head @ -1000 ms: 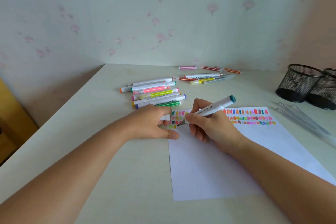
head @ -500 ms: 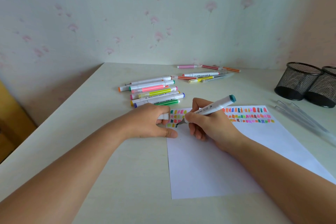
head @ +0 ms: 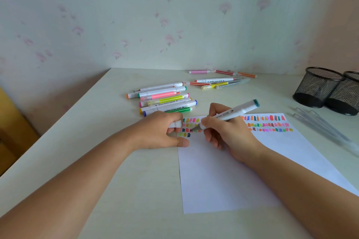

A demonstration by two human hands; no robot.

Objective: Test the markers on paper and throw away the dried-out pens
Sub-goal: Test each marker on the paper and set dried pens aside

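Head view is showing the right hand (head: pixel 229 132) gripping the teal-capped marker (head: pixel 231 115), its axis slanting down-left with the tip touching the paper (head: pixel 223 176) beside the swatches, while the left hand (head: pixel 165 132) is pinching its white cap (head: pixel 175 124) just beside.

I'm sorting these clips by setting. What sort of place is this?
Probably a home desk in a room corner: floral wallpaper behind a pale desk, two mesh pen cups, and loose markers beside a sheet of paper.
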